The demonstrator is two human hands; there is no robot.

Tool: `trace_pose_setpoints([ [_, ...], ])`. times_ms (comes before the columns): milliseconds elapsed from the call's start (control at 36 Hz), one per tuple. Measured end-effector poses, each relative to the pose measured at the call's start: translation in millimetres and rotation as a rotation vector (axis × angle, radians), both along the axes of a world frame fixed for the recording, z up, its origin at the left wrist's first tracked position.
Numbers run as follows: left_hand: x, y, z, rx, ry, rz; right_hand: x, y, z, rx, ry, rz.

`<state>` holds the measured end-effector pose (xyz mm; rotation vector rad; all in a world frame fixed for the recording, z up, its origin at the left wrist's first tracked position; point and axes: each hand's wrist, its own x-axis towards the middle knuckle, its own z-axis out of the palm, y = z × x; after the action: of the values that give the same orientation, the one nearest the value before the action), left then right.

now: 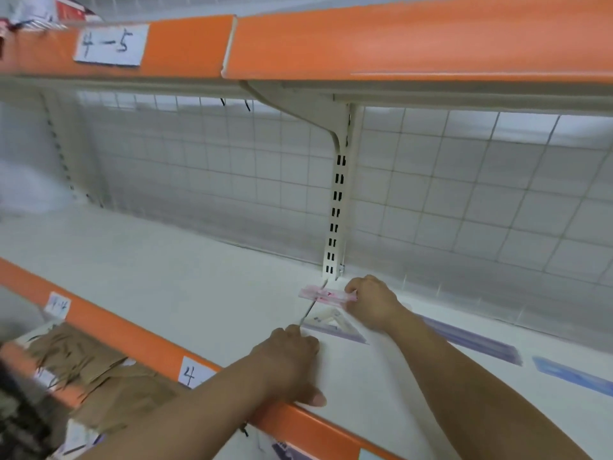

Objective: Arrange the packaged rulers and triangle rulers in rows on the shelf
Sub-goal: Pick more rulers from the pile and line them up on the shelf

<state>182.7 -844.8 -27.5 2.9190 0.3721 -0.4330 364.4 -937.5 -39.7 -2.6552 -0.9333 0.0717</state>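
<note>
Left hand (292, 355) lies curled on the shelf (166, 293) — whether it holds anything, I cannot tell. Right hand (371, 303), farther in, pinches the right end of the triangle ruler pack (331, 322) — it lies crosswise between both.

One triangle ruler pack (331, 315), two blue ruler packs (471, 340) (577, 376), two hands (292, 358) (374, 302)

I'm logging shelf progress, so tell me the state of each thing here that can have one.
Clear triangle ruler package with pink header: lying on the white shelf.
Right hand: grips its pink header.
Left hand: fingers curled, beside the package; hold unclear.
Long purple-blue packaged ruler: flat, untouched.
Blue packaged ruler: flat, untouched.
</note>
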Motion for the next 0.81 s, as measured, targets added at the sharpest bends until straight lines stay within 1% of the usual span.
trace_pose_setpoints([
  [444,0.0,3.2,-2.5,0.003,-0.026,0.059,11.1,7.2,-6.7,-0.047,0.032,0.050],
  [806,0.2,3.1,-2.7,0.004,-0.028,0.063,10.1,6.5,-14.1,-0.055,-0.059,0.053],
])
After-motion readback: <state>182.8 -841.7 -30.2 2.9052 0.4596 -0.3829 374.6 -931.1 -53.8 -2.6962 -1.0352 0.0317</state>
